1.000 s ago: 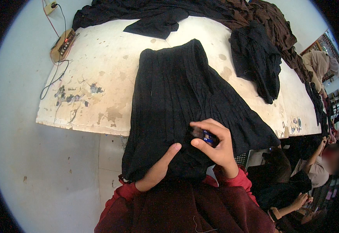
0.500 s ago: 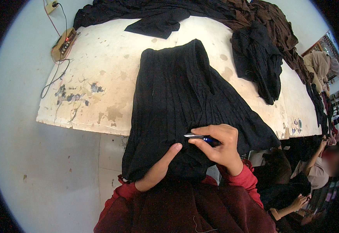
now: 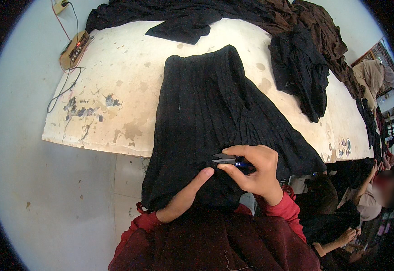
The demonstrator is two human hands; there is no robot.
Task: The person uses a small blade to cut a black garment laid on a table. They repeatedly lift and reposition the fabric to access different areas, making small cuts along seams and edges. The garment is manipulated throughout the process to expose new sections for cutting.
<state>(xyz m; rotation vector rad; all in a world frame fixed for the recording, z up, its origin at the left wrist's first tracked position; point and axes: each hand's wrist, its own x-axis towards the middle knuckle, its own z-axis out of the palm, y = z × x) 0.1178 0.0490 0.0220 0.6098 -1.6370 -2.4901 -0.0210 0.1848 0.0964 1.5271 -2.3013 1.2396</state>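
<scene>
A black pleated garment (image 3: 197, 104), which looks like a skirt, lies over the table's near edge and hangs toward my lap. My left hand (image 3: 185, 192) grips its lower part, thumb on top near the middle; the other fingers are hidden beneath the cloth. Between the thumb and fingers of my right hand (image 3: 260, 169) is a pair of thread snips (image 3: 241, 163) with blue handles. The blades point left and stand apart, just above the cloth and close to my left thumb. Whether a thread lies between them is too small to tell.
The pale, stained table (image 3: 124, 90) has dark cloth (image 3: 183, 29) along its far side and a black bundle (image 3: 298, 67) at right. Brown cloth (image 3: 321, 27) lies behind that. A wooden power strip (image 3: 75, 50) with cords sits at far left. People (image 3: 366, 198) work at right.
The blades of the snips have spread apart. Both hands have hardly moved, and the garment lies almost as before.
</scene>
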